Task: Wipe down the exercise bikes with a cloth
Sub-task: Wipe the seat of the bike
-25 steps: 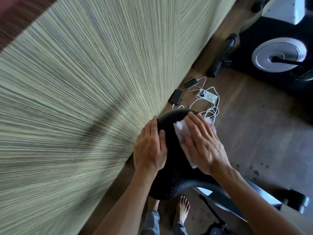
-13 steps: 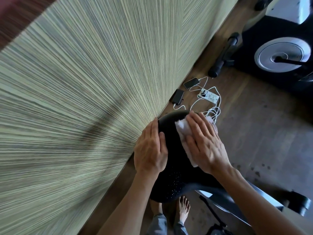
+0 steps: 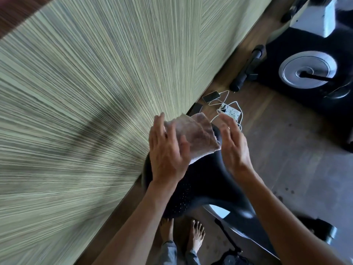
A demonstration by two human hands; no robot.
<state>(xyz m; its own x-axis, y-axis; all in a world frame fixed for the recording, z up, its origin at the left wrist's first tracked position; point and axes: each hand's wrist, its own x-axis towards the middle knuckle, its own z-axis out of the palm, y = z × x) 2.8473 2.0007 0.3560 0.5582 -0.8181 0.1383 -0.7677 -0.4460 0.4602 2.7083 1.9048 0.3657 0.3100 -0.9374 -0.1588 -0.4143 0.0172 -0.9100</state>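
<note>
Both your hands have come up off the black bike seat (image 3: 200,188), which half a second ago you were steadying and wiping. Your left hand (image 3: 168,150) now pinches the cloth (image 3: 193,136) in a thumb-and-finger grip just above the seat's nose; your right hand (image 3: 233,142) hangs beside it, fingers spread, touching nothing. That looks like refolding to a clean face. Farther off, the second bike (image 3: 309,71) waits.

Soft daylight, wide-angle stretch at the frame edges

The striped wall (image 3: 80,96) smears into radial streaks toward the left; the hands (image 3: 168,150) are slightly motion-blurred, a pale sheen lies on the wooden floor (image 3: 286,150), and the bike seat (image 3: 206,180) sinks into dim shadow.
</note>
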